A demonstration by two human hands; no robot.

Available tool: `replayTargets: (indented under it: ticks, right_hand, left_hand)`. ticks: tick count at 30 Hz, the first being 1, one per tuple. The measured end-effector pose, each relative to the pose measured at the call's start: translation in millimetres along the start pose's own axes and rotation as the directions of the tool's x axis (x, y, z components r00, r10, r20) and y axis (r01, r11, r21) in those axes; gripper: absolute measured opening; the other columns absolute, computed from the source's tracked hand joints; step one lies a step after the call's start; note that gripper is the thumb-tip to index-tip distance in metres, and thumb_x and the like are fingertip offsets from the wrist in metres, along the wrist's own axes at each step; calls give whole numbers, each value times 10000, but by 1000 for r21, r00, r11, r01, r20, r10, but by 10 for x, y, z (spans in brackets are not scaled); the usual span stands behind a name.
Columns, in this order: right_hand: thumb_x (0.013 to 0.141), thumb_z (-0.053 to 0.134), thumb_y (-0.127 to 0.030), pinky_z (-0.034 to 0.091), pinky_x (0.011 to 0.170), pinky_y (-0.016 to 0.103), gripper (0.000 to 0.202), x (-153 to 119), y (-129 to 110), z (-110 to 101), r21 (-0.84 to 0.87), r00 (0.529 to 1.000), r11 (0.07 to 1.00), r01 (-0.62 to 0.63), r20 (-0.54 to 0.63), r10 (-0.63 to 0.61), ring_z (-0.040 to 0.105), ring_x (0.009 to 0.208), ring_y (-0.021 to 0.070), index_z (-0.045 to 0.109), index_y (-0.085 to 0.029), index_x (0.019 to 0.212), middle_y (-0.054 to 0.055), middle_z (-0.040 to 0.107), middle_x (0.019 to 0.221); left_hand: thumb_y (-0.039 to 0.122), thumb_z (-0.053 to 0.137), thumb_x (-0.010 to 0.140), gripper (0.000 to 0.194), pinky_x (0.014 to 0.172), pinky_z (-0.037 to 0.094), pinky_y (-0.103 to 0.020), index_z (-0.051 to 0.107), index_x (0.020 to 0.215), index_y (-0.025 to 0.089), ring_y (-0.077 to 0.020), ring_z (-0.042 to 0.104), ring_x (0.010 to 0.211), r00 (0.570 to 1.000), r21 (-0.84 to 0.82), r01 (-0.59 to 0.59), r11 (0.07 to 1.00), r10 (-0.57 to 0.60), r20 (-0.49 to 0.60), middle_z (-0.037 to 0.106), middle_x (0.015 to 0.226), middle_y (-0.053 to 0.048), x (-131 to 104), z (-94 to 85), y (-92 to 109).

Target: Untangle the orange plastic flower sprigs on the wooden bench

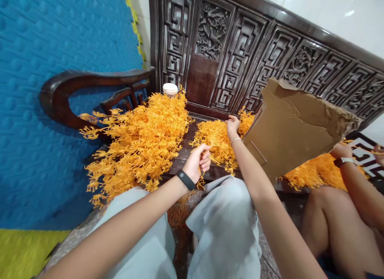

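1. The left hand point(195, 164) has its fingers curled closed around a thin orange sprig point(200, 184), whose strands hang below the fist; the snug pinch probably stops so slight a stem from slipping.
2. At between one and two o'clock from it, the right hand point(233, 126) reaches over the middle heap point(212, 136), fingers bent; whether they grip anything, I cannot tell. Its placing suggests that loose pieces lie within easy reach there.
3. That middle heap sits at one o'clock from the left hand, on the dark wooden surface point(183, 154), between the hands and the carved backrest point(201, 82), which perhaps keeps pieces from sliding off behind.
4. At ten o'clock lies the large orange bunch point(144, 137), its stems roughly aligned, likely so they tangle less.
5. At eleven o'clock, a white-lidded tub point(170, 88) stands just behind that bunch.
6. At two to three o'clock, a cardboard sheet point(295, 125) stands tilted, seemingly as a divider: beyond it, at three o'clock, are another heap point(319, 172) and a co-worker's hand point(341, 151).
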State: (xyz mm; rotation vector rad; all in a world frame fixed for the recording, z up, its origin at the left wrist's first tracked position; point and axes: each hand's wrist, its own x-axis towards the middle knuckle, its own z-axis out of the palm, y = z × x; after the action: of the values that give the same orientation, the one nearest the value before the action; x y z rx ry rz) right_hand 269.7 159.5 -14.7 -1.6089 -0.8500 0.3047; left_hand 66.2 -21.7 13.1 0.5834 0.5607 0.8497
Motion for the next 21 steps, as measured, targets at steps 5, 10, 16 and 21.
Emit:
replayTargets:
  ticks: [5, 10, 16, 21]
  right_hand:
    - [610, 458, -54, 419, 745, 235, 285, -72, -75, -14, 47, 996, 996, 73, 48, -75, 516, 697, 103, 600, -101, 852, 10, 570, 749]
    - [736, 506, -254, 426, 673, 220, 147, -508, -177, -105, 135, 902, 971, 198, 362, -235, 526, 680, 95, 570, -139, 801, 16, 581, 774]
    - [826, 313, -583, 402, 476, 220, 531, -1160, -302, -278, -143, 620, 983, -119, 762, 186, 536, 517, 89, 567, -131, 711, 69, 592, 760]
    - [803, 290, -646, 453, 472, 234, 639, -1347, -419, -377, -217, 529, 955, -201, 797, 292, 577, 507, 113, 521, -95, 1031, 81, 597, 747]
  left_hand:
    - [243, 439, 772, 411, 331, 158, -192, 295, 393, 177, -50, 199, 292, 1000, 63, -13, 998, 11, 22, 168, 343, 71, 29, -200, 117]
    - [253, 460, 775, 433, 329, 162, -196, 295, 384, 172, -52, 199, 294, 997, 83, -69, 994, 71, -18, 170, 344, 66, -26, -411, 263]
    - [244, 449, 778, 434, 326, 184, -199, 306, 375, 171, -58, 208, 297, 979, 120, -179, 977, 189, -81, 187, 337, 57, -152, -600, 500]
    - [238, 448, 772, 426, 325, 203, -198, 309, 375, 173, -61, 223, 297, 963, 154, -223, 962, 242, -119, 190, 329, 54, -202, -719, 622]
